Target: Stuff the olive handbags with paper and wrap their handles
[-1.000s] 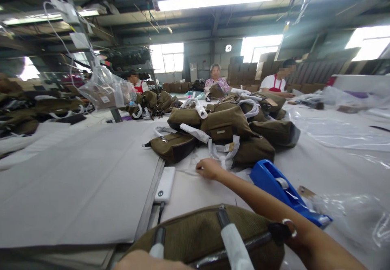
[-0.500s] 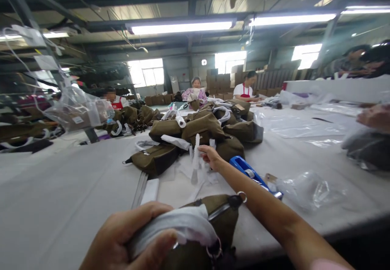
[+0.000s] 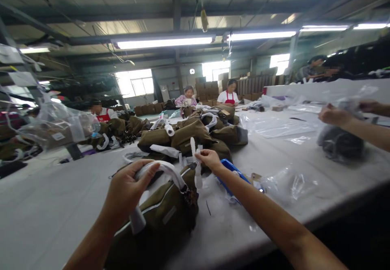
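Note:
My left hand (image 3: 129, 182) is closed around the white-wrapped handle (image 3: 167, 167) of an olive-green handbag (image 3: 173, 205). The bag hangs tilted near the table's front, its long zip facing up and a dark cluster of hardware at the handle's end. Just beyond the bag's far end, my right hand (image 3: 210, 159) pinches a thin white strip with a toothed edge (image 3: 193, 146). The strip stands upright, and its lower part runs down beside the bag. Behind both hands lies a heap of similar olive bags (image 3: 190, 134) with wrapped handles.
A blue object like a tape dispenser (image 3: 227, 165) lies right of my right hand, near crumpled clear plastic (image 3: 292, 184). At the right, a co-worker's hands (image 3: 336, 115) handle a plastic-covered dark item (image 3: 341, 142). A clear bag (image 3: 57, 124) hangs at left.
My left hand has raised the handbag and moved it forward, bringing it close to my right hand. The right hand keeps the strip. The view has shifted right, showing more of the co-worker's hands.

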The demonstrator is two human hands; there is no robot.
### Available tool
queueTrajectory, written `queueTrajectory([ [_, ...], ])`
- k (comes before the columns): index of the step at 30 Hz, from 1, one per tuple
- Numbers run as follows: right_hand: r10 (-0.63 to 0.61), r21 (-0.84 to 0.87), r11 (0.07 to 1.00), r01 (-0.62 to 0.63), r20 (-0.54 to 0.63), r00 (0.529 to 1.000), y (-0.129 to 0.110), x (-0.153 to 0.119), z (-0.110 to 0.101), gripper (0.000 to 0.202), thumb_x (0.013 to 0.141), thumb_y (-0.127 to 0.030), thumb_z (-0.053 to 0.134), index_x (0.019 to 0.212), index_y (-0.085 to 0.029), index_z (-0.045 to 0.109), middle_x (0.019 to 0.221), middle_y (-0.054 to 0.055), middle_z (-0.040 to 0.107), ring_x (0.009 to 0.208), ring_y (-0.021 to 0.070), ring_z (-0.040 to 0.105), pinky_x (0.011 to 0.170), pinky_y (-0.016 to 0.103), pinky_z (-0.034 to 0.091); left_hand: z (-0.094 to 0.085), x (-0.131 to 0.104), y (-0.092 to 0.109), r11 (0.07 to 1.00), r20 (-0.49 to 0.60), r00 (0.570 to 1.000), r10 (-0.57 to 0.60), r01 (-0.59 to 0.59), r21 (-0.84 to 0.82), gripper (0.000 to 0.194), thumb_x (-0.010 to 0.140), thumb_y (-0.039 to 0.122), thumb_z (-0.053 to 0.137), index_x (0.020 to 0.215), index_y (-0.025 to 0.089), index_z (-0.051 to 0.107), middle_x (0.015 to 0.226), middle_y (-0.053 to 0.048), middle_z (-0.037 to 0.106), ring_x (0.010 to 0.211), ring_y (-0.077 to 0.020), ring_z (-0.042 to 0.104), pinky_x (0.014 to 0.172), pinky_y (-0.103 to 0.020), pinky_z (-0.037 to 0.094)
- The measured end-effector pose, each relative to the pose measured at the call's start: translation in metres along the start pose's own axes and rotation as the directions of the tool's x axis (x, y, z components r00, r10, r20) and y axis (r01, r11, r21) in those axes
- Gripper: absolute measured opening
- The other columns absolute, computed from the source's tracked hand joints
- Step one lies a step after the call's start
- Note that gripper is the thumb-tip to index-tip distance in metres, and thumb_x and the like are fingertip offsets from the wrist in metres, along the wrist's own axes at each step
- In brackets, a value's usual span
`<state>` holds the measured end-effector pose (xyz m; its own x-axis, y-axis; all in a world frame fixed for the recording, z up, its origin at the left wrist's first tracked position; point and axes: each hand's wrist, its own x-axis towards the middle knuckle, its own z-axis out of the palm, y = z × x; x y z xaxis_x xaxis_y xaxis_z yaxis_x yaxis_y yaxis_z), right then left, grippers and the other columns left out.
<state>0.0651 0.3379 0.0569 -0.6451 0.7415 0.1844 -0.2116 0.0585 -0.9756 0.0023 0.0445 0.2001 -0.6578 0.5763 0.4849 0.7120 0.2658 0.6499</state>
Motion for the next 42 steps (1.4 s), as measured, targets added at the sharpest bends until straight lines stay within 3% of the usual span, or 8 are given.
queueTrajectory([
  [6,-0.088,-0.122,0.99,0.076,-0.094,0.992,0.006,0.007,-0.027,0.035,0.076,-0.051,0.072,0.074,-0.015,0.072,0.069,0.005,0.072,0.064,0.02,0.068,0.056,0.026,0.051,0.011,-0.005,0.005,1.0,0.022,1.0,-0.01,0.009,0.02,0.051,0.082,0.062,0.065,0.114,0.024,0.075,0.108,-0.003,0.077,0.101,-0.0267,0.07,0.088,-0.031,0.054],
  [12,-0.307,-0.129,0.946,0.298,-0.061,0.95,-0.039,-0.033,-0.029,0.033,0.086,-0.049,0.066,0.094,-0.018,0.075,0.109,0.009,0.076,0.105,0.0244,0.069,0.096,0.036,0.054,0.011,-0.002,0.001,0.999,0.021,0.999,-0.03,0.03,-0.01,0.055,0.082,0.063,0.065,0.121,0.025,0.072,0.105,-0.003,0.076,0.096,-0.0235,0.069,0.085,-0.029,0.052],
  [16,-0.56,0.041,0.828,0.56,0.001,0.828,-0.071,-0.115,-0.02,0.02,0.096,-0.036,0.06,0.098,-0.021,0.073,0.118,0.01,0.072,0.114,0.0256,0.066,0.098,0.041,0.055,0.012,-0.004,0.001,0.991,0.098,0.991,-0.091,0.1,-0.088,0.069,0.082,0.064,0.065,0.135,0.02,0.062,0.061,0.003,0.064,0.052,-0.014,0.055,0.052,-0.023,0.043],
  [20,-0.672,0.04,0.735,0.677,0.178,0.719,-0.08,-0.187,-0.013,0.019,0.094,-0.02,0.063,0.108,-0.027,0.072,0.114,0.009,0.073,0.107,0.0241,0.07,0.094,0.035,0.058,0.013,-0.004,0.003,0.957,0.198,0.974,-0.109,0.157,-0.243,0.08,0.085,0.061,0.064,0.149,0.017,0.045,0.072,-0.001,0.071,0.046,-0.01,0.047,0.046,-0.021,0.038],
  [28,-0.689,0.114,0.667,0.736,0.471,0.551,-0.06,-0.213,0.005,0.047,0.082,-0.009,0.066,0.124,-0.029,0.067,0.116,0.009,0.074,0.101,0.0234,0.075,0.091,0.028,0.061,0.003,-0.013,0.016,0.924,0.341,0.932,-0.12,0.23,-0.306,0.092,0.073,0.049,0.081,0.152,0.018,0.044,0.085,-0.002,0.07,0.056,-0.0107,0.052,0.049,-0.021,0.044],
  [35,-0.63,-0.009,0.696,0.718,0.473,0.616,-0.047,-0.22,0.0,0.042,0.081,-0.009,0.063,0.117,-0.029,0.069,0.116,0.005,0.075,0.106,0.0219,0.073,0.099,0.032,0.057,0.003,-0.017,0.013,0.918,0.341,0.937,-0.075,0.198,-0.342,0.092,0.075,0.041,0.081,0.153,0.015,0.041,0.101,-0.004,0.073,0.08,-0.0174,0.066,0.076,-0.028,0.056],
  [40,-0.562,-0.395,0.771,0.5,-0.053,0.826,-0.034,-0.221,-0.004,0.039,0.097,-0.021,0.053,0.133,-0.029,0.062,0.136,0.005,0.065,0.128,0.0237,0.061,0.109,0.04,0.05,0.009,-0.016,0.008,0.935,0.257,0.966,-0.04,0.127,-0.332,0.088,0.073,0.041,0.081,0.15,0.014,0.046,0.116,-0.008,0.074,0.093,-0.0224,0.07,0.085,-0.031,0.058],
  [42,-0.433,-0.354,0.85,0.39,-0.048,0.9,-0.037,-0.218,0.007,0.039,0.1,-0.033,0.051,0.138,-0.028,0.059,0.14,0.007,0.062,0.128,0.026,0.06,0.106,0.041,0.052,0.011,-0.015,0.009,0.943,0.259,0.966,-0.011,0.097,-0.319,0.085,0.075,0.041,0.08,0.149,0.014,0.048,0.12,-0.008,0.074,0.099,-0.0248,0.071,0.089,-0.033,0.058],
])
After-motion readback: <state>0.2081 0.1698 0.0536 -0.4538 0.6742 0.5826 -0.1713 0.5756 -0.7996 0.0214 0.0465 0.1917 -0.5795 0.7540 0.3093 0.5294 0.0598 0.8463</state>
